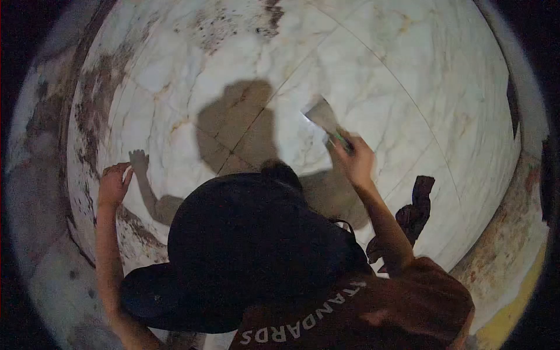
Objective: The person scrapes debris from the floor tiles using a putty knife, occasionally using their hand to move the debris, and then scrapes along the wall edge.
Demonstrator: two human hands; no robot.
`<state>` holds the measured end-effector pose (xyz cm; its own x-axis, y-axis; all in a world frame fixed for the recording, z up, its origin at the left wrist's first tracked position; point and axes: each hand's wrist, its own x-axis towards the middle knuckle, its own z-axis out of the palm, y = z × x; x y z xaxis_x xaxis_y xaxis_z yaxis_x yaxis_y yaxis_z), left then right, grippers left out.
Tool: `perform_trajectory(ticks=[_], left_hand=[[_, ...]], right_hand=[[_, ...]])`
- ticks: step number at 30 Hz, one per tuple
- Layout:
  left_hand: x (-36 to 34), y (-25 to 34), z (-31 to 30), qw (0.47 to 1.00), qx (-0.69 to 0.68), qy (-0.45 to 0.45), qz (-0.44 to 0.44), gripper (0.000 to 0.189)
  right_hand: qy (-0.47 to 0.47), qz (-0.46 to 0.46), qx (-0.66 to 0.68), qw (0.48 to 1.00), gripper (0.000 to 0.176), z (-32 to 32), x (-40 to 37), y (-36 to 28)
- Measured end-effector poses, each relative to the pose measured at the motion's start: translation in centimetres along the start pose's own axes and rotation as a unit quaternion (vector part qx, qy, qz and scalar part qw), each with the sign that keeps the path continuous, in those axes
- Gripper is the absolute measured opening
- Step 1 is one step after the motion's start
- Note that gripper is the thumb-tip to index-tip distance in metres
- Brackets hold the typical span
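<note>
My right hand (357, 160) is wrapped round the handle of a putty knife (319, 115). Its wide metal blade points up and left over the white marble tiles (373, 87), with a bright glint along one edge. Off to the left, my left hand (114, 182) is held low beside dark grime on the marble, thumb apart from the fingers and nothing in it. The shadow of that hand falls just to its right.
A twisted dark cloth (415, 213) lies right of my right forearm. Brown dirt (96, 111) stains the marble's left side, with more dark specks (224, 29) at the top. A dark cap (251, 245) and brown shirt (373, 315) cover the lower middle.
</note>
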<state>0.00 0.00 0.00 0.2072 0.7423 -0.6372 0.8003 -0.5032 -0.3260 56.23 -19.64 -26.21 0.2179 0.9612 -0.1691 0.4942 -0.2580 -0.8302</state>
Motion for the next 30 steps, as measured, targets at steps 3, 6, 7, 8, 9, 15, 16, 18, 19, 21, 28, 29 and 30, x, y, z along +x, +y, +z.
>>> perform_trajectory(ticks=[3,6,7,8,9,15,16,18,19,21,28,29,30], left_hand=[[-0.1,0.2,-5.2,0.997,-0.069,0.019,-0.038,0.042],[-0.5,-0.5,-7.3,0.982,-0.148,0.114,-0.009,0.042],[-1.3,-1.1,-8.4,0.959,-0.206,0.194,-0.014,0.042],[-2.6,-1.4,-8.3,0.93,-0.265,0.254,-0.015,0.042],[-3.8,-2.3,-7.5,0.931,-0.266,0.249,-0.02,0.042],[-7.7,-2.1,-5.3,0.998,-0.024,0.023,-0.047,0.042],[-7.4,-2.2,-5.1,0.998,-0.027,0.024,-0.049,0.042],[-7.1,-2.1,-4.8,0.992,-0.088,0.021,-0.091,0.042],[-6.6,-2.4,-5.2,0.992,-0.091,0.021,-0.09,0.042],[-5.8,-3.4,-7.5,0.988,-0.089,0.054,-0.112,0.041],[-5.1,-9.8,-13.8,0.986,0.014,0.157,-0.057,0.044],[-4.9,-10.3,-14.9,0.988,0.007,0.14,-0.071,0.045],[-4.5,-10.4,-15.9,0.989,0.0,0.125,-0.082,0.045]], right_hand=[[0.217,-0.036,0.021,0.975,0.03,-1.5,4.4,-11.5],[0.183,-0.012,-0.062,0.981,0.033,-4.8,-0.2,-13.4],[0.157,0.0,-0.076,0.985,0.035,-6.4,-3.6,-13.6],[0.132,0.003,-0.175,0.976,0.028,-7.9,-7.6,-12.3],[0.106,0.027,-0.236,0.966,0.029,-8.4,-12.0,-9.9],[-0.025,0.059,-0.219,0.974,0.043,-11.6,-22.4,-8.2],[-0.032,0.022,-0.183,0.982,0.038,-10.9,-19.5,-8.9],[0.021,0.007,-0.188,0.982,0.034,-6.8,-12.5,-9.7],[0.067,-0.009,-0.166,0.984,0.033,-4.7,-8.0,-11.1],[0.163,-0.037,-0.092,0.982,0.03,-1.3,1.1,-12.6],[0.164,-0.015,-0.02,0.986,0.03,0.0,3.4,-16.8],[0.153,-0.032,-0.062,0.986,0.029,0.0,1.0,-15.6],[0.151,-0.036,-0.047,0.987,0.028,-1.2,-1.2,-16.1]])
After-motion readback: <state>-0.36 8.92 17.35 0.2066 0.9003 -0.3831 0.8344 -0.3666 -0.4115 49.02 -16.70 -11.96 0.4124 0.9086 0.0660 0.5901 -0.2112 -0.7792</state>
